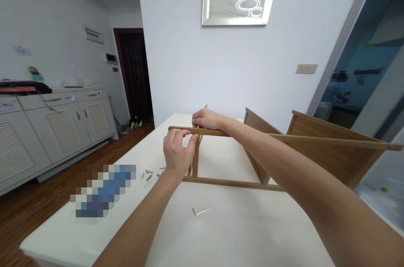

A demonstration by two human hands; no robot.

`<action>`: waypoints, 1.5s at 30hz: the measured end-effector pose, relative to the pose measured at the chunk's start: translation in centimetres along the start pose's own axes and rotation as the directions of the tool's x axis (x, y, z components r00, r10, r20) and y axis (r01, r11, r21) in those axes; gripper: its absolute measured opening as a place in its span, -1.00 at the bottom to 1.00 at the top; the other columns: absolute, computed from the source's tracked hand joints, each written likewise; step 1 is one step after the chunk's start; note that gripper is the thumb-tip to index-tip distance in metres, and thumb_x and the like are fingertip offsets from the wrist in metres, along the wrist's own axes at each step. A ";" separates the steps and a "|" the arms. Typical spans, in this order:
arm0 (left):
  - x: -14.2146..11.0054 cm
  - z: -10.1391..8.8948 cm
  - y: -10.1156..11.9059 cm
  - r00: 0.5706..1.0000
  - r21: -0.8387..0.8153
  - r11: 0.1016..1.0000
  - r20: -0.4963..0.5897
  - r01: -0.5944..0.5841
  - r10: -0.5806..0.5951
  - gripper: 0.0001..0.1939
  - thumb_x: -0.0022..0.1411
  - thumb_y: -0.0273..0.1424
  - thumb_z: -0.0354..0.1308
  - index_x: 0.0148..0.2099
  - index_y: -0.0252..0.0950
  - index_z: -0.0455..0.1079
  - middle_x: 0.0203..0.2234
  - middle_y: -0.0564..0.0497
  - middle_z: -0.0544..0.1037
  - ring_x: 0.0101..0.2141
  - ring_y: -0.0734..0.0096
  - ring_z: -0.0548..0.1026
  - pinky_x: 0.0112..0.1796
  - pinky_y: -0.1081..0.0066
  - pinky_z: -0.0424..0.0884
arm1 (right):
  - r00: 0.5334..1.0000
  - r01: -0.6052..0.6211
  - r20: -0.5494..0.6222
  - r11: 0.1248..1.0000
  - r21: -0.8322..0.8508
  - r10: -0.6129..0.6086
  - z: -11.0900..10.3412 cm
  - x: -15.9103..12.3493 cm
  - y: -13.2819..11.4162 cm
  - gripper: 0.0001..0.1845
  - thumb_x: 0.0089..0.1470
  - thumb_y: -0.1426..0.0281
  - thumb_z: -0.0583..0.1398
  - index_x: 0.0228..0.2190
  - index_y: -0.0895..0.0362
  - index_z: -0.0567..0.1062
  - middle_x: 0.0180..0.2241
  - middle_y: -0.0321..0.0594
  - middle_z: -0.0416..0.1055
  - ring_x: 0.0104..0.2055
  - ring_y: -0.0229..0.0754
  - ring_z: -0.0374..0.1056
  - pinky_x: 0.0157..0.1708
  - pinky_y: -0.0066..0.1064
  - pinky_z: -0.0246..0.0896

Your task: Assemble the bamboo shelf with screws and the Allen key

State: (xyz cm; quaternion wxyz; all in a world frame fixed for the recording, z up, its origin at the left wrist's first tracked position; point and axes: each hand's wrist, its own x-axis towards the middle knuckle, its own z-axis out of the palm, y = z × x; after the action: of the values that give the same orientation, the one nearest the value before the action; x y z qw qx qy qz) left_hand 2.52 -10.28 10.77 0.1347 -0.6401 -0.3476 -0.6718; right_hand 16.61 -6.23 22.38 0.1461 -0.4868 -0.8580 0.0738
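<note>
A wooden shelf frame lies on its side across the white table, its rails running left to right. At the left end of the upper rail, my left hand pinches thumb and forefinger around a tiny screw, mostly covered by the fingertips. Behind that rail, my right hand is closed over the end of a wooden crosspiece; part of its grip is hidden. A silver hex key rests on the table in front of the frame. Several loose screws are scattered left of it.
The white table has its left edge over a wood floor. A blurred blue item lies near that edge. Wooden panels rise from the frame at right. A white cabinet stands left; a person is beyond the doorway.
</note>
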 end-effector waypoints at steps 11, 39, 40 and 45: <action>0.5 -0.4 -0.1 0.995 0.035 0.997 0.078 -0.064 0.061 -0.90 0.28 -0.46 0.06 -0.28 -0.26 0.39 -0.38 0.00 0.52 -0.31 0.34 0.45 -0.25 0.31 0.25 | 1.000 0.015 0.003 0.999 0.034 -0.015 0.1 0.3 0.6 -0.75 0.10 0.37 0.07 -0.47 0.19 0.50 -0.46 -0.25 0.49 -0.43 -0.28 0.33 -0.36 -0.50 0.12; -2.2 -5.8 -9.6 0.749 -0.091 0.782 0.372 0.617 -0.548 -0.68 0.26 -0.19 -0.02 -0.22 -0.28 0.45 -0.38 -0.03 0.55 -0.39 0.34 0.51 -0.30 0.34 0.42 | 0.717 0.329 -0.456 0.833 -0.445 -0.527 9.6 -14.5 -3.8 -0.75 0.13 0.46 0.07 -0.17 0.01 0.46 -0.14 -0.06 0.45 -0.18 -0.04 0.37 -0.23 -0.15 0.31; -2.6 -6.3 -10.3 0.742 -0.018 0.800 0.385 0.600 -0.549 -0.72 0.23 -0.24 -0.01 -0.24 -0.27 0.46 -0.40 -0.03 0.56 -0.39 0.32 0.51 -0.30 0.33 0.42 | 0.734 0.355 -0.421 0.830 -0.431 -0.533 11.1 -15.1 -3.2 -0.72 0.11 0.49 0.08 -0.16 0.00 0.45 -0.17 -0.07 0.46 -0.19 -0.05 0.37 -0.25 -0.15 0.32; -5.0 -7.0 -12.6 0.674 0.195 0.928 0.642 0.317 -0.366 -0.71 0.11 -0.48 -0.04 -0.31 -0.22 0.53 -0.33 -0.05 0.60 -0.26 0.22 0.52 -0.15 0.25 0.41 | 0.778 0.212 -0.511 0.918 -0.335 -0.366 16.5 -15.2 0.9 -0.66 0.09 0.53 0.08 -0.11 0.03 0.45 -0.16 -0.04 0.45 -0.16 -0.02 0.35 -0.20 -0.11 0.33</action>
State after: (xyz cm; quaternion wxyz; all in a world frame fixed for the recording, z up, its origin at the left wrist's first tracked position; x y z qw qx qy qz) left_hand -10.02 -6.91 2.74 -0.1052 -0.7562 -0.5082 -0.3984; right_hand 19.39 -18.57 3.83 0.3374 -0.3627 -0.8431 -0.2093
